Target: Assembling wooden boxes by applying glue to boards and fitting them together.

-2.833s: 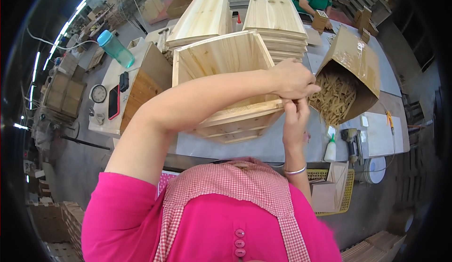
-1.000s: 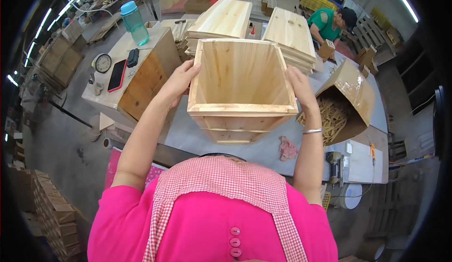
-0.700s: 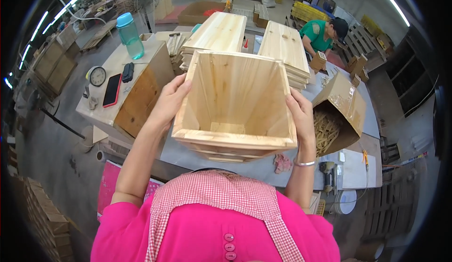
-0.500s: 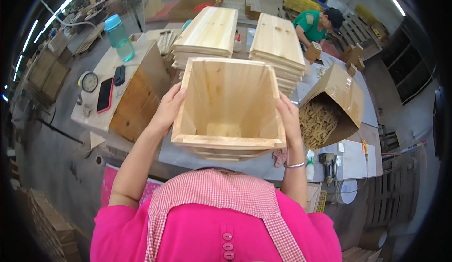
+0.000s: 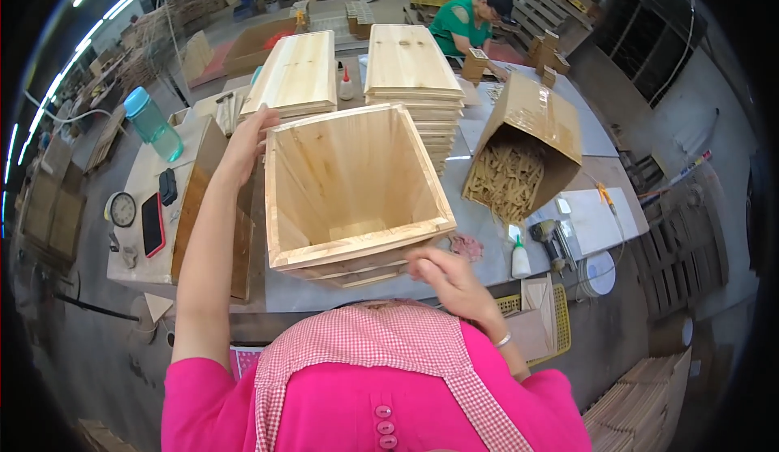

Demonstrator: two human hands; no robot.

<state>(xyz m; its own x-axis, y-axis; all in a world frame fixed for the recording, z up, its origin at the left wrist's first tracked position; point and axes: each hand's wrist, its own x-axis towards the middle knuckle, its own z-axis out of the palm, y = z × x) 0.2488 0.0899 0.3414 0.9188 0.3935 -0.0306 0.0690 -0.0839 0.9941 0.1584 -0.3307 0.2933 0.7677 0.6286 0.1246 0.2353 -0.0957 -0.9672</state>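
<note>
An open-topped, tapered box of pale wood [image 5: 357, 249] stands in front of me, its inside showing down to a small square bottom. My left hand [image 5: 247, 148] is at the far left corner, its fingers bent against the outer wall just under the rim. My right hand [image 5: 454, 286] is at the near right, fingers curled beside the front wall below the rim. Whatever those fingers hold, if anything, is hidden. Behind the box are two stacks of wooden panels, a left stack [image 5: 294, 66] and a right stack [image 5: 412, 62].
A cardboard box [image 5: 540, 119] spilling thin wooden pieces [image 5: 505, 178] lies at right. Near it are a pink cloth [image 5: 466, 247], glue bottle [image 5: 520, 259] and nail gun [image 5: 548, 245]. At left, a side table holds a water bottle [image 5: 154, 125], phone [image 5: 152, 225] and clock [image 5: 122, 209]. A co-worker [image 5: 462, 26] sits beyond.
The wooden box has turned and shifted left. My left hand has slid to its far left corner, and my right hand has come off the right side to the near front. My view has swung right.
</note>
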